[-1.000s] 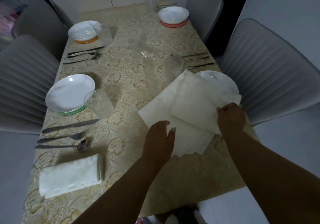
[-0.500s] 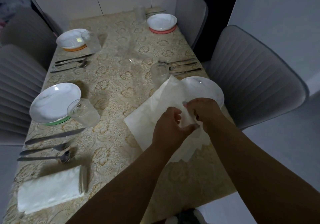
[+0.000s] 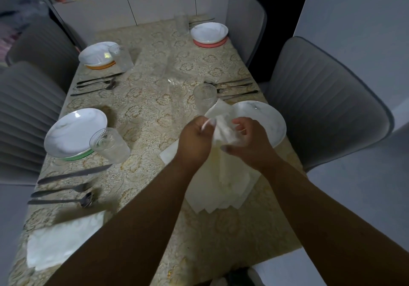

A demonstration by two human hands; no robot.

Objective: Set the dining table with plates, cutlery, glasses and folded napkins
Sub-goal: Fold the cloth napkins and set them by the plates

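Both my hands, left hand and right hand, pinch the top of the napkin, which hangs straight down between them over the table, near the right plate.

L hand: raised, fingers curled, pinching napkin | R hand: close beside L, fingers curled on same napkin | both forearms extended fwd, converging

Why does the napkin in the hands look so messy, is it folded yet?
Not yet. The napkin hangs bunched and crumpled, its top pinched by the left hand and right hand.
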